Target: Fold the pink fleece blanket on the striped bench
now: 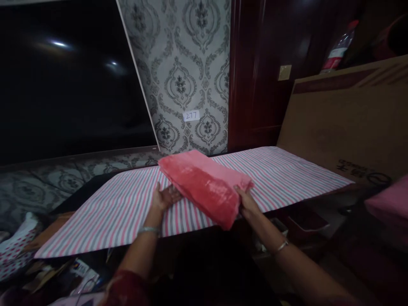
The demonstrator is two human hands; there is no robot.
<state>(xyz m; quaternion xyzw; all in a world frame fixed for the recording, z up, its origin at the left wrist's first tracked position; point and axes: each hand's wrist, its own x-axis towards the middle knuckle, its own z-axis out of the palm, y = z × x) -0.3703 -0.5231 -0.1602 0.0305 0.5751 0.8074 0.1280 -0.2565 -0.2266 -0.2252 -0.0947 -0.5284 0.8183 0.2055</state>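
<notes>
Both arms outstretched; left hand (165, 196), right hand (246, 203) grasping folded pink towel (204, 185) edges over striped cloth (127, 208).

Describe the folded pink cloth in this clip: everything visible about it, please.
The folded pink cloth is a thick, plush, slightly shiny fabric, salmon-pink, folded into a long rectangular bundle. It lies diagonally on the striped sheet, its near corner overhanging the front edge. The left hand lies against its left long side, fingers under the edge; the right hand holds its right near end. Its top looks smooth, with soft creases.
</notes>
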